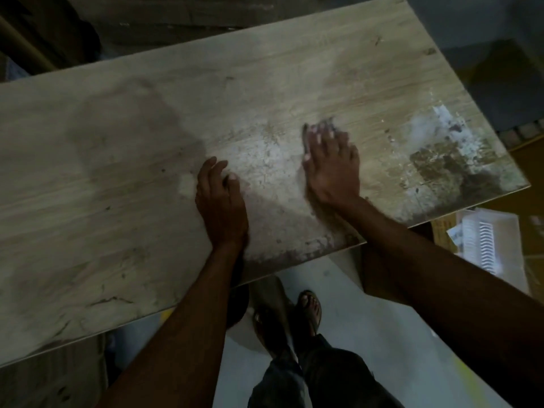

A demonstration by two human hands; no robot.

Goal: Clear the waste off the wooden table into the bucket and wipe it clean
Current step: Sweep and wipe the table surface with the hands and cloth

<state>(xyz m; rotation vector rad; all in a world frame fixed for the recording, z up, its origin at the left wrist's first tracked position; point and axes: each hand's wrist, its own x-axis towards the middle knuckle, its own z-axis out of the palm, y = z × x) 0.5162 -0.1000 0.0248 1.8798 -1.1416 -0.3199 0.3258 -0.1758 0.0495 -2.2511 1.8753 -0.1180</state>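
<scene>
Looking down through the head camera, I see both grips on the counter (117,172), near its front edge and close to each other. The left grip (220,201) rests on the wood with its fingers loosely curled and its thumb tucked in, grasping nothing that I can see. The right grip (332,172) lies flat and released, fingers straight and spread, pressing on the surface. It is blurred, and a dark strip (306,136) shows along its fingers; I cannot tell what that is, or whether anything lies under the palm.

The waste is on the counter's right half. Pale dust (265,163) with small flecks covers the wood between the two grips and runs down to the front edge. Farther right, well apart from the right grip, a brown stain (438,163) sits near the end of the counter, with a whitish smear (438,122) just beyond it. The left half shows bare grain with a few dark marks.

Below the front edge I see feet in sandals (309,307) on a pale floor (368,334), and a printed sheet (482,242) lies low at the right.
</scene>
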